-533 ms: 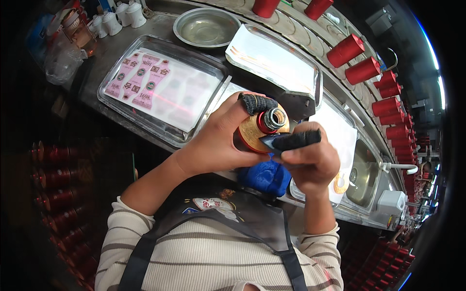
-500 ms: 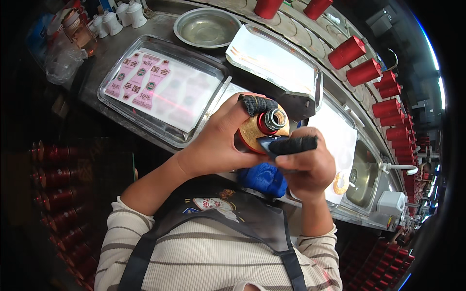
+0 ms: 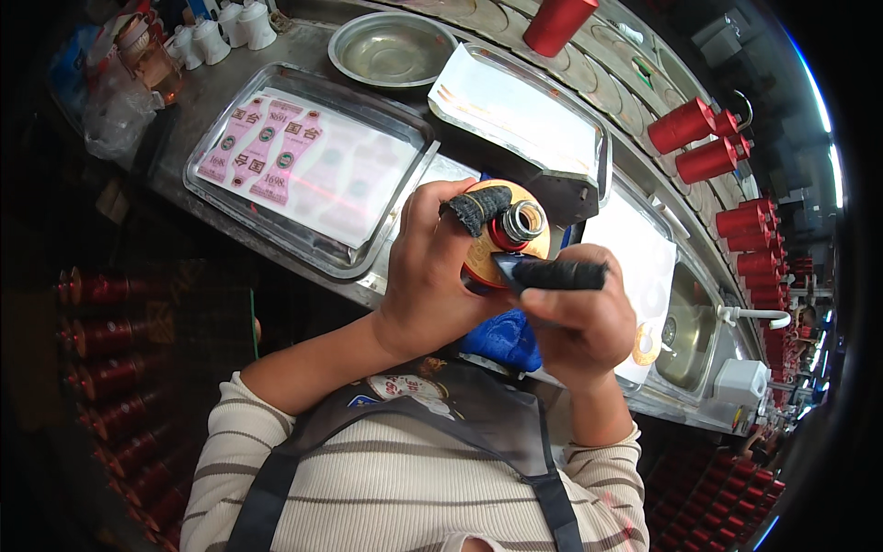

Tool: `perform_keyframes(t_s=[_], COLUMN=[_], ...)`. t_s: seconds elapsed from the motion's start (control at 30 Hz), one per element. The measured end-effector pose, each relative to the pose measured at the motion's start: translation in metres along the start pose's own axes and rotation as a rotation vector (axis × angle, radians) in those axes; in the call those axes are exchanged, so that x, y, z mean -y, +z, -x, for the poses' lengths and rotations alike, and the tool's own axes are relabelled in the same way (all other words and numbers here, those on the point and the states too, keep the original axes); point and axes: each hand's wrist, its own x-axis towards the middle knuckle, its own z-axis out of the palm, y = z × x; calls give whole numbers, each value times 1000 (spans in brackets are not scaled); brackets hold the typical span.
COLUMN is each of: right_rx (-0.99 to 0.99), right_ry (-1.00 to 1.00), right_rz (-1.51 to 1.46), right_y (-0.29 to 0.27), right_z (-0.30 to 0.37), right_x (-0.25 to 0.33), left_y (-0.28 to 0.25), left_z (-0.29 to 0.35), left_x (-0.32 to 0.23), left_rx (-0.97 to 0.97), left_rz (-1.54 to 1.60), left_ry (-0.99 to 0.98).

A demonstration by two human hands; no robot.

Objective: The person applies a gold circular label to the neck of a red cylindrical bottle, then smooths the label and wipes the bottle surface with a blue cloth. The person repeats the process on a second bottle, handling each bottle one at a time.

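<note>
My left hand [image 3: 428,262] is wrapped around a red bottle, with a black cloth cover on its thumb. Facing up is the bottle's shoulder, which carries a round gold label [image 3: 480,250], beside a red collar and an uncapped, shiny neck [image 3: 523,221]. In my right hand [image 3: 589,317] is a scraper-like tool [image 3: 561,274] with a black wrapped handle. Its dark, flat tip rests at the gold label's near edge; whether it presses on it I cannot tell. Beneath my hands, a blue cloth [image 3: 503,340] is partly hidden.
On the left stands a metal tray [image 3: 345,267] with pink label sheets. Behind are a metal bowl [image 3: 354,78] of liquid and a tray with white sheets [image 3: 524,97]. Red bottles [image 3: 681,124] line a conveyor [image 3: 602,87]. A sink [image 3: 699,340] lies right, near a loose gold ring label [image 3: 647,344].
My left hand has turned around the bottle, its wrist shifting right and its thumb bending over the gold label. Red bottles on the conveyor have moved to the right. My right hand has hardly moved.
</note>
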Motion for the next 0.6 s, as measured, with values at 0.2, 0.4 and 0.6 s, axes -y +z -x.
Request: perform_keyframes(t_s=[0.2,0.4,0.6], right_rx=[119,54,97], right_ry=[-64,44,49], right_rz=[-91,-130,-147], right_y=[-7,-1,6], right_z=[-3,8,14], right_x=[-15,-5,11], left_y=[-1,-2,10], left_z=[3,5,9], left_x=[5,6,13], left_rx=[0,9,-91], left_rz=[-2,28,-48], left_ry=[26,25,62])
